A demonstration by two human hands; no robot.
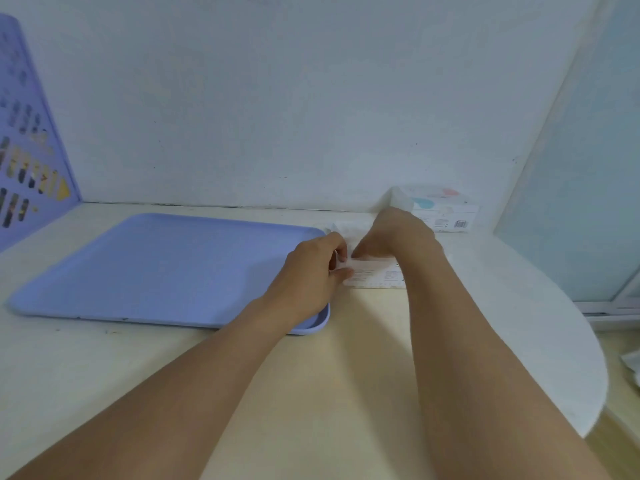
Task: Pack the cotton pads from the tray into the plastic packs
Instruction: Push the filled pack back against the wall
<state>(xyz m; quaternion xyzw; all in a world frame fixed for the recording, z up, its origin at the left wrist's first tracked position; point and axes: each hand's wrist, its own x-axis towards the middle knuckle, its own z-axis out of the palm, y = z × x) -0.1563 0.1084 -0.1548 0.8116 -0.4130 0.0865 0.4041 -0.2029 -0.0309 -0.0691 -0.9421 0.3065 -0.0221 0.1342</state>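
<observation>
Cotton pads are not something we can pick out for certain; what we see of the task's things is a plastic pack [375, 273], white with small print, lying flat on the pale table [311, 375] just right of the tray. We start with that table, cream-coloured, running to a rounded white edge on the right, against a white wall [277, 98]. On it sits the lavender tray [156, 265], wide and shallow, its surface bare, its right edge partly under our left forearm. At the far left stands a purple perforated rack [24, 143] against the wall. Near the back right corner rests a white box [446, 209] with pink and blue marks and a barcode.

Our left hand [311, 271] pinches the left end of the pack between thumb and fingers. Our right hand [398, 233] bends down over the pack's upper edge, fingertips on it, close beside the left. Both hands are clamped on the same pack, nearly touching. Some crinkled clear wrapping shows behind the right hand, too blurred to tell more.
</observation>
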